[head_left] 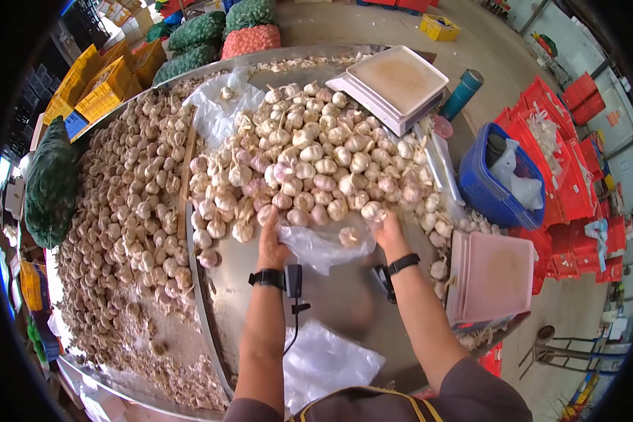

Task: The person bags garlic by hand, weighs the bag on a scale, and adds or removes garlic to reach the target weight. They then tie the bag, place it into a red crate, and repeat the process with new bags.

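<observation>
Metal worktop (337, 299) bears a garlic pile (309, 151). Just nearside of it, the left hand (270, 246) touches a clear bag (316, 247), its fingers' grip unclear; the right hand (389, 235) pinches a bulb (373, 211) beside the pile's edge.

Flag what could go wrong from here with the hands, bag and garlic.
1. A single bulb shows against the thin clear bag, on or inside it I can't tell; it might roll free if the bag is tugged.
2. The garlic heap crowds up to the left hand and right hand; disturbing its front edge could send garlic rolling.
3. A cable hangs from the left wrist device near the spare plastic bags and may snag.
</observation>
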Demonstrator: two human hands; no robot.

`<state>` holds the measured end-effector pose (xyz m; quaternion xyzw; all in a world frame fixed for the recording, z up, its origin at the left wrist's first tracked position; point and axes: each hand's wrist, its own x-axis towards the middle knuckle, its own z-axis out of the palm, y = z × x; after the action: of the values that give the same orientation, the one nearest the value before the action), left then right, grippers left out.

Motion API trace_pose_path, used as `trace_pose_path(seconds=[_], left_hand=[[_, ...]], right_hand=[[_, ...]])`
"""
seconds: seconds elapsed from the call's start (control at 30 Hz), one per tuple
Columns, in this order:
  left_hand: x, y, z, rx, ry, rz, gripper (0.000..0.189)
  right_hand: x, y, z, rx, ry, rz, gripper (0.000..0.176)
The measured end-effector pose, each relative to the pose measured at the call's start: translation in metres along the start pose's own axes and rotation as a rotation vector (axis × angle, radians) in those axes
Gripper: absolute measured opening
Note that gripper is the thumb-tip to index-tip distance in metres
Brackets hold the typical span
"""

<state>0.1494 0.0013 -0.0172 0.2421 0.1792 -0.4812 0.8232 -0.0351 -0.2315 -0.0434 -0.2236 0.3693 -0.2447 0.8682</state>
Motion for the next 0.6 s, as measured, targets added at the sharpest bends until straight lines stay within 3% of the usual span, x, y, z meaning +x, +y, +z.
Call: trace_pose_path(seconds=[0.07,0.2,0.23,0.27,0.3,0.37,0.43,0.47,0.6], left_hand=[[0.029,0.019,0.017,0.120,-0.076,0.061,0.047],[0.042,0.034,0.054,0.292,-0.027,-0.006,0.049],[0.052,0.037,0.054,0.292,-0.024,-0.013,0.049],[0.063,0.041,0.051,0.444,-0.046,-0.042,0.046],[0.074,0.046,0.048,0.596,-0.070,-0.067,0.042],[0.082,0.053,0.045,0.692,-0.049,-0.077,0.036],[0.069,0.053,0.059,0.938,-0.019,0.004,0.031],[0.062,0.053,0.066,0.940,-0.018,0.001,0.031],[0.041,0.056,0.076,0.906,-0.092,0.103,0.048]], right_hand=[[0.023,-0.019,0.038,-0.074,0.123,-0.047,0.035],[0.045,-0.044,0.069,-0.316,-0.034,0.035,0.036],[0.044,-0.049,0.080,-0.521,-0.047,0.032,0.034],[0.046,-0.053,0.087,-0.726,-0.060,0.026,0.032],[0.052,-0.053,0.090,-0.727,-0.057,0.024,0.032],[0.062,-0.048,0.097,-0.947,-0.222,-0.096,0.033],[0.062,-0.037,0.107,-0.967,-0.226,-0.110,0.029],[0.061,-0.031,0.111,-1.035,-0.267,-0.224,0.027],[0.014,-0.037,0.143,-1.029,-0.405,-0.487,0.028]])
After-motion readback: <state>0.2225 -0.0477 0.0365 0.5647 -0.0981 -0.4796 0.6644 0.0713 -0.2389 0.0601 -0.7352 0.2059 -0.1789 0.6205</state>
